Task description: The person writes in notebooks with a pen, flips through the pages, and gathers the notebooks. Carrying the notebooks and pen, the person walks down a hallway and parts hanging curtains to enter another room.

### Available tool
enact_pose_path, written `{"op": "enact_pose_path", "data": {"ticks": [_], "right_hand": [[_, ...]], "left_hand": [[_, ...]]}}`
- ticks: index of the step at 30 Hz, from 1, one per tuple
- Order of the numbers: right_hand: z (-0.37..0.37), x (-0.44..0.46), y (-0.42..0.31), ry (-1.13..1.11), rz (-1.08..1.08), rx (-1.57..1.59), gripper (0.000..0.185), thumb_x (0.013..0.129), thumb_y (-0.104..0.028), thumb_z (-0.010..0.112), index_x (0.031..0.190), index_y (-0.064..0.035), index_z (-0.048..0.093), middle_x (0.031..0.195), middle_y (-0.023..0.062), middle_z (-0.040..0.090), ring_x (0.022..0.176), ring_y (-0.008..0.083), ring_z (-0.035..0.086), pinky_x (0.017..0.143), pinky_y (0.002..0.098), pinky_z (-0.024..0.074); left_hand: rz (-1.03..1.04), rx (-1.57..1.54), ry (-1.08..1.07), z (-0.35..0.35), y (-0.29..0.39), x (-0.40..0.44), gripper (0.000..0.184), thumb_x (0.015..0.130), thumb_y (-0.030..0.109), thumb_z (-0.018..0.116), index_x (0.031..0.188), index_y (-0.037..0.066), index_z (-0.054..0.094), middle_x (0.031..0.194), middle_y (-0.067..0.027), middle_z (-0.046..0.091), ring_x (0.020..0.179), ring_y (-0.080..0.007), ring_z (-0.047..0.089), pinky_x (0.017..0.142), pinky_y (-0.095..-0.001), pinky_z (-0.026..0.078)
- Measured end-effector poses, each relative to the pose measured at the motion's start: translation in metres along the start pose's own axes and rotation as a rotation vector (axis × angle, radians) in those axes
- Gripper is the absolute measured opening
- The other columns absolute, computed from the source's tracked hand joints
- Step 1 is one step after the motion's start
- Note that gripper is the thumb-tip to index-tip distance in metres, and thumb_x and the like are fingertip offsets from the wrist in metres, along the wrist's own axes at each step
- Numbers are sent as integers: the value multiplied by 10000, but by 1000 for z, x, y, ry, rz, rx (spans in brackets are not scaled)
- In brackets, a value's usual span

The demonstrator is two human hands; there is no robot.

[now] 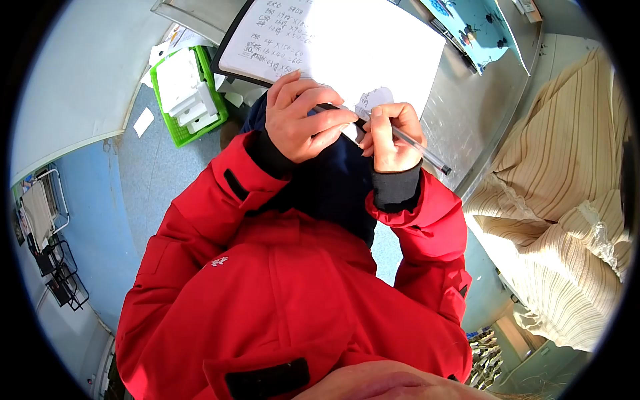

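Both of my hands meet at the near edge of an open notebook (387,40) with handwriting on its left part. My left hand (303,117) has its fingers curled round a dark object, perhaps a pen cap or part of a pen, partly hidden by the fingers. In my right hand (397,133) a clear pen (423,152) is pinched between thumb and fingers, its dark end pointing down to the right. A shaded scribble (373,100) lies on the page just beyond the hands.
A metal table (460,120) bears the notebook and a light blue box (477,30). At the left, a green basket (183,137) with white boxes stands on the floor. Striped cloth (553,167) hangs at the right, and folding chairs (50,227) are at the far left.
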State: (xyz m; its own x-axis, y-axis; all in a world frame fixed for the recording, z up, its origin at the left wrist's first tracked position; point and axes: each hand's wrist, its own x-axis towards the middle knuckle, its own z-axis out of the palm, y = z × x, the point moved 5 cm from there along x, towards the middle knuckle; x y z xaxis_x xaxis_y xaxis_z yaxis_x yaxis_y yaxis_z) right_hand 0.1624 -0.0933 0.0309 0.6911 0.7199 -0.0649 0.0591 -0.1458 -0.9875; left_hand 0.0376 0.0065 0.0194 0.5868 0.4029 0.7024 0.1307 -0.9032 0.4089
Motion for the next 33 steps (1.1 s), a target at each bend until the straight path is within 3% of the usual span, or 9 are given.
{"op": "enact_pose_path", "data": {"ticks": [5,6,14,26,33], "right_hand": [[0,1,-1,-26,-32,-15,107,917,-76,562,844,-11,520,594,42,574,489,70,523,459,212,423],[0,1,0,-31,-28,0,111,919,-76,560,840,-11,516,594,41,570,486,72,518,457,213,418],[-1,0,-1,9,10,6,150,933,-134,577,851,-20,525,593,29,573,485,67,522,452,209,423],[-4,-2,-1,-37,-1,-64,127,926,-98,563,837,-19,518,590,31,562,477,68,513,444,221,413],[-6,-2,-4,20,26,30,148,935,-135,564,843,-26,524,595,28,556,478,72,509,450,220,409]], "left_hand": [[6,12,-17,0,1,1,302,631,171,715,908,284,673,944,106,605,943,-155,540,949,-418,377],[0,-10,-11,-2,2,3,262,614,151,725,847,266,689,906,86,606,894,-174,534,897,-416,366],[-13,-11,4,-1,3,2,275,627,158,746,867,282,697,926,89,605,930,-161,531,937,-415,354],[-7,-10,11,-2,3,3,277,625,168,742,874,282,703,938,87,605,940,-160,531,948,-411,347],[8,-28,-18,-11,1,6,253,642,113,722,864,233,706,959,40,605,963,-196,534,915,-428,393]]}}
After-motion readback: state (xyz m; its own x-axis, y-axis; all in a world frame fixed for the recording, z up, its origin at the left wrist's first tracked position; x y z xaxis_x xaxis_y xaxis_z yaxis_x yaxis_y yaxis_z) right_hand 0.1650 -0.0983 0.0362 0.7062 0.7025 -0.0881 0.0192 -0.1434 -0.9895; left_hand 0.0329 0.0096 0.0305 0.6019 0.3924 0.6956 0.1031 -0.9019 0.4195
